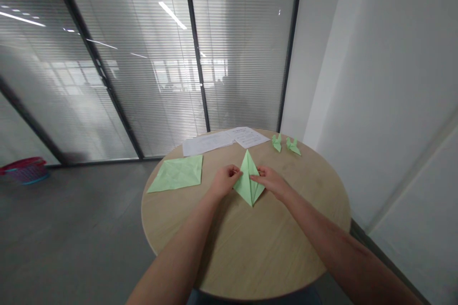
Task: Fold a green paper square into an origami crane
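Between my hands is a light green folded paper (246,183), a pointed kite or diamond shape with a crease line down its middle. One tip points away from me and the other toward me. My left hand (226,179) pinches its left edge between thumb and fingers. On the opposite side, my right hand (270,180) grips the right edge, its thumb lying over the front near the centre line. The paper's lower tip is close to the tabletop; whether it touches I cannot tell.
A round wooden table (250,257) stands before me. A creased green sheet (181,173) lies at left, printed white papers (246,137) at the back, and two small folded green paper figures (276,142) at back right. A red and blue basket (26,171) sits on the floor.
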Tool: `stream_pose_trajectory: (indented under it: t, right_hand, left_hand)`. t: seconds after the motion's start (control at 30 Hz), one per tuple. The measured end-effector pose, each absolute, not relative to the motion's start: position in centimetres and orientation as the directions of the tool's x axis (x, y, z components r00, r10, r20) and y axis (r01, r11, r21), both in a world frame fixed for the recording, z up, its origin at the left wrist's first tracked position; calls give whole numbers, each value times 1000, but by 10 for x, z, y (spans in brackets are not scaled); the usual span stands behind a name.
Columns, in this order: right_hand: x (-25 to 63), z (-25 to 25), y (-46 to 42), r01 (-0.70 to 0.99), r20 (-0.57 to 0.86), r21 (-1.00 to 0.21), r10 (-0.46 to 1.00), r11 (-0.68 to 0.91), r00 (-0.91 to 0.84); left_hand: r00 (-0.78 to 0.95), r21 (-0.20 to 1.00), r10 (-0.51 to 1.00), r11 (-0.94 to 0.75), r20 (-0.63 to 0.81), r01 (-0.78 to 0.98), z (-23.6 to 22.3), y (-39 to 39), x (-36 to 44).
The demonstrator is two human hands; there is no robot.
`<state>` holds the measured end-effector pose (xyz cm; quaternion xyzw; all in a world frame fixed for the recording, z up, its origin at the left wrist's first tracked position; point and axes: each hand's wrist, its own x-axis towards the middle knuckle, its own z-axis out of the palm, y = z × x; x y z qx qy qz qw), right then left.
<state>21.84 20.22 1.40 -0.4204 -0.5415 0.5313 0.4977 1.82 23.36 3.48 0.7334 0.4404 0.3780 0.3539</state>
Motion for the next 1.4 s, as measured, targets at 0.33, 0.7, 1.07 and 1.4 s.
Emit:
stream_pose_trajectory:
  t: [0.33, 0.7, 1.07, 1.4]
  right_hand:
    - [219, 13, 204, 97, 129, -986, 990, 133, -52]
    - [218, 5, 212, 42, 176, -983, 982, 179, -61]
    - [212, 15, 204, -115, 144, -984, 988, 136, -62]
    - [209, 22, 195, -201, 91, -978, 979, 54, -182]
  left_hand:
    - [379, 870, 882, -400, 280, 288, 31, 233, 22]
    - [333, 716, 808, -586, 485, 380, 44, 221, 21]
    - [549, 248, 566, -800, 615, 547, 55, 210, 25]
    - [461, 521, 716, -698, 525, 491, 52, 207, 27]
